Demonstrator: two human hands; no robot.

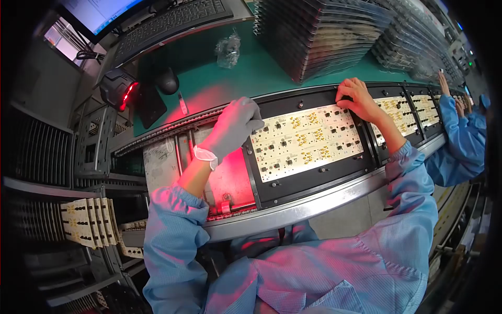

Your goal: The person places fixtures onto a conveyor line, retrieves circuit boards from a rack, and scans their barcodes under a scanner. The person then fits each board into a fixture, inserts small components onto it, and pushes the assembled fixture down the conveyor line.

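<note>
A white circuit board (306, 144) with gold pads and small black parts lies in a black carrier frame (293, 190) on the conveyor line. My left hand (235, 125), in a grey glove, is closed at the board's upper left corner, fingertips bent down over its edge. At the upper right corner, the bare fingers of my right hand (358, 98) are curled and pinch the board's edge. The undersides of both hands' fingertips are hidden.
Clear plastic trays (319, 36) are stacked behind the line. A barcode scanner (119, 89) glowing red, a mouse (168, 81) and a keyboard (170, 26) stand at left. More boards (89, 222) sit in a rack. Another person's sleeves (460, 141) are at right.
</note>
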